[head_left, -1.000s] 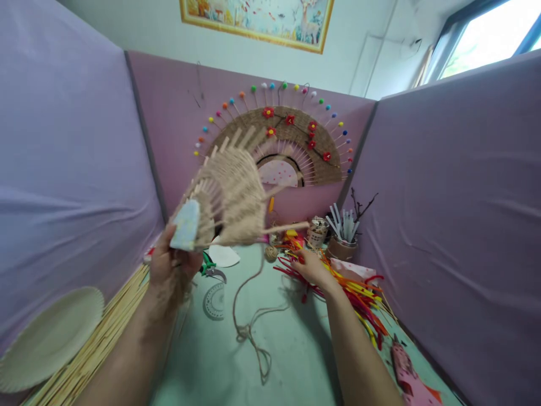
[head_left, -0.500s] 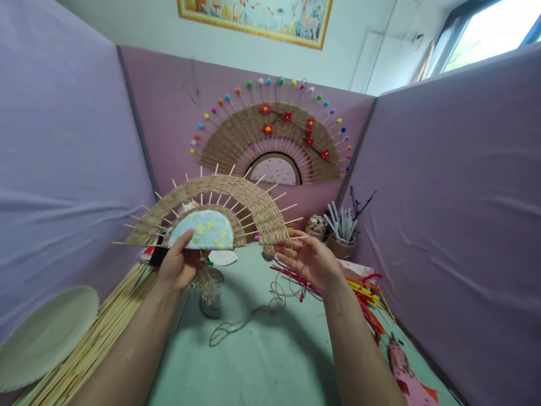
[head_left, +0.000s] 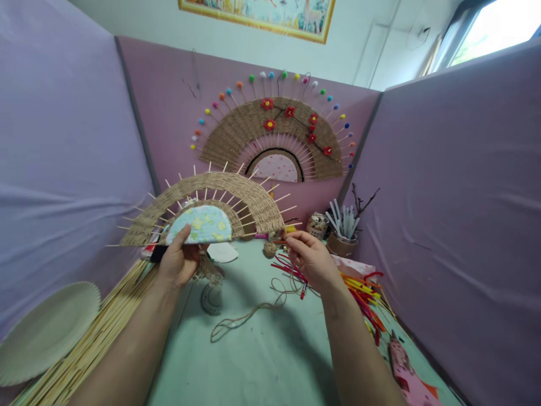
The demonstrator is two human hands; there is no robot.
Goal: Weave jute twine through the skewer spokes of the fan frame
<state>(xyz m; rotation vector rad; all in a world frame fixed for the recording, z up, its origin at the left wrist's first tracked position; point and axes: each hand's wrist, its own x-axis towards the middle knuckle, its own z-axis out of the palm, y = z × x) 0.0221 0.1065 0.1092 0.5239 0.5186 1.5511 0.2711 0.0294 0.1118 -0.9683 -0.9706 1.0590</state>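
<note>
A half-round woven fan, made of tan twine on thin wooden sticks, is held up over the table. Its base is padded with light blue cloth patterned in yellow. My left hand grips that padded base, thumb in front and fingers behind. At the fan's right lower end, my right hand pinches the twine with thumb and forefinger; the strand itself barely shows there. Loose twine lies in loops on the table beneath, and a small twine ball sits behind it.
A larger finished fan with pom-poms hangs on the back panel. Long thin sticks and a white plate lie left. To the right are coloured pipe cleaners, a jar of glue sticks and a pink glue gun.
The fan has tilted and shifted slightly left. My right hand's spread fingers have closed into a pinch at the fan's right end.
</note>
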